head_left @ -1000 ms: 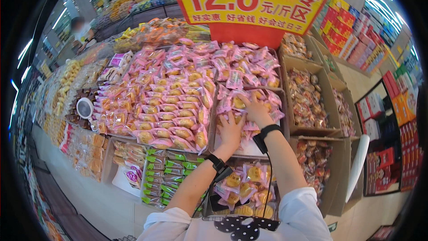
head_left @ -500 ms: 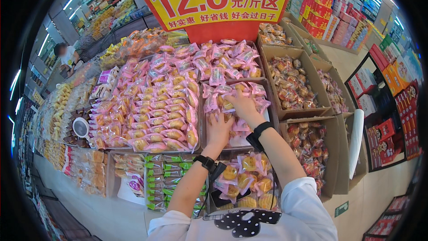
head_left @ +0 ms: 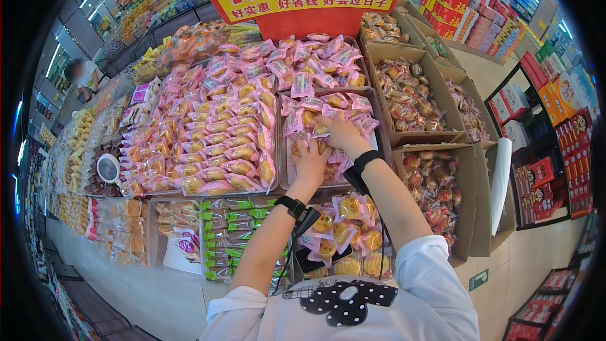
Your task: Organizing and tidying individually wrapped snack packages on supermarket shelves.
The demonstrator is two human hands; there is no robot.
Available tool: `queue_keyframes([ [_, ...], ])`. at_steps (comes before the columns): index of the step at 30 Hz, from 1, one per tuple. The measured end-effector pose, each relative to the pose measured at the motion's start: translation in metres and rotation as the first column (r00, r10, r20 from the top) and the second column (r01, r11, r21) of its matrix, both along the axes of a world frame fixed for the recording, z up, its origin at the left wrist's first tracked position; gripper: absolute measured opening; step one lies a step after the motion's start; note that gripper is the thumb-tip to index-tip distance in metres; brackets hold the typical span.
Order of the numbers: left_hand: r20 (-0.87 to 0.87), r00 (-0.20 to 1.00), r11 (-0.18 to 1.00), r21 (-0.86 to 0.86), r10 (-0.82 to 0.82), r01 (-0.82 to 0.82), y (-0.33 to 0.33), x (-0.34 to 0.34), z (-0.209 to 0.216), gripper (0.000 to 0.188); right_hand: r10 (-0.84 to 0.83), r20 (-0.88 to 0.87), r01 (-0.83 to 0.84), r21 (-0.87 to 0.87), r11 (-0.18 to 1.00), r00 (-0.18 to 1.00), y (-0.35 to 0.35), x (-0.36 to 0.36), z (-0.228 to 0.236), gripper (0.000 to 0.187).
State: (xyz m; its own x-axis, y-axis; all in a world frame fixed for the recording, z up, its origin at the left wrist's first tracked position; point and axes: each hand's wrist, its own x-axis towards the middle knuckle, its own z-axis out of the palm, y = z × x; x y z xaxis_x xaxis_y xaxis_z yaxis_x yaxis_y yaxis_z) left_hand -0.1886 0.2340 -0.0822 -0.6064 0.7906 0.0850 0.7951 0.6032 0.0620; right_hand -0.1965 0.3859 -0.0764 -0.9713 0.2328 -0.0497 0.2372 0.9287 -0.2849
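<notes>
Both hands reach into a shallow tray [head_left: 283,173] partly filled with pink-wrapped round pastries. My left hand [head_left: 312,165] lies low over the near part, its fingers bent around a wrapped pastry [head_left: 324,147] beside its thumb. Just to the right and a little farther in, my right hand [head_left: 346,136] curls its fingers down onto another pink-wrapped pastry; the fingertips are partly hidden among the packets. The hands are close together. A white liner shows at the tray's near right. Black bands with small devices sit on both wrists.
Rows of the same pastries [head_left: 221,145] fill the tray on the left. Cardboard boxes [head_left: 468,205] of wrapped snacks stand on the right. Larger round cakes [head_left: 347,230] and green-wrapped bars [head_left: 230,240] lie nearer me. A price sign [head_left: 309,24] rises behind. Another person [head_left: 85,76] is far left.
The whole scene has shifted upward in the picture. Both hands stay at nearly the same place in the tray, and the right fingers look slightly more curled.
</notes>
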Motion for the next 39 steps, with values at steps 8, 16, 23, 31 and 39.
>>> queue_keyframes([
  [8,-0.015,0.998,0.998,0.000,0.063,-0.063,0.007,-0.006,-0.015,0.065,-0.050,0.017,0.050,0.031,0.998,0.999,0.001,-0.003,0.010,0.079],
  [16,0.028,0.999,0.993,0.111,0.030,-0.033,0.002,-0.004,-0.012,0.055,0.075,0.074,-0.071,-0.062,0.996,0.994,0.013,-0.005,0.021,0.078],
  [23,-0.024,0.996,0.995,0.047,0.087,-0.086,0.010,-0.005,-0.013,0.062,0.086,0.099,-0.079,-0.067,0.995,0.991,0.016,-0.013,0.027,0.076],
  [31,0.020,0.996,0.993,0.081,0.086,-0.088,0.016,-0.005,-0.009,0.059,0.103,0.005,-0.103,-0.020,0.994,0.995,0.020,-0.013,0.011,0.074],
  [39,0.023,1.000,0.958,0.288,-0.008,0.001,0.003,-0.001,-0.012,0.056,0.158,-0.191,-0.162,-0.005,0.987,0.969,0.012,0.016,0.025,0.067],
])
